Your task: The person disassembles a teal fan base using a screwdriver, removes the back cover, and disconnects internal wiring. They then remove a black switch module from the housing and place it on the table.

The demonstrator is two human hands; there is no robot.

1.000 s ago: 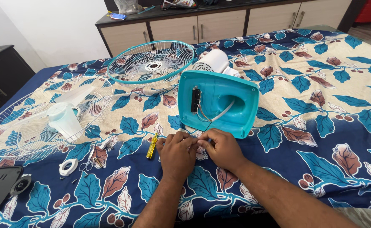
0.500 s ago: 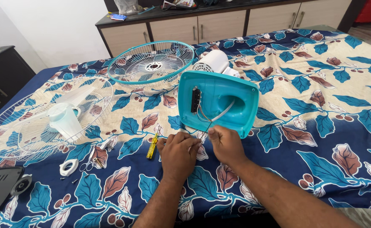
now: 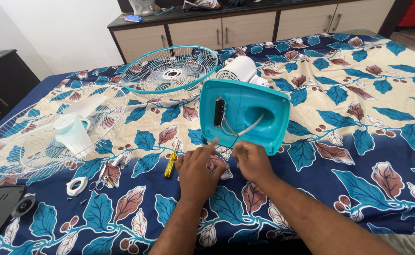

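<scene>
Both hands, left hand and right hand, seemingly pinch wires below teal fan base.

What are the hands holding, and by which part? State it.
Both the left hand and right hand pinch thin wires near their loose ends, below the teal fan base; the exact grip is unclear.

Hands part and draw back from the fan base

Both hands now sit a little nearer the camera: the left hand no longer covers the wires at the near edge of the teal fan base and only its forefinger stretches toward them, while the right hand, closer to the base a second ago, pinches at them apart from the left.
</scene>
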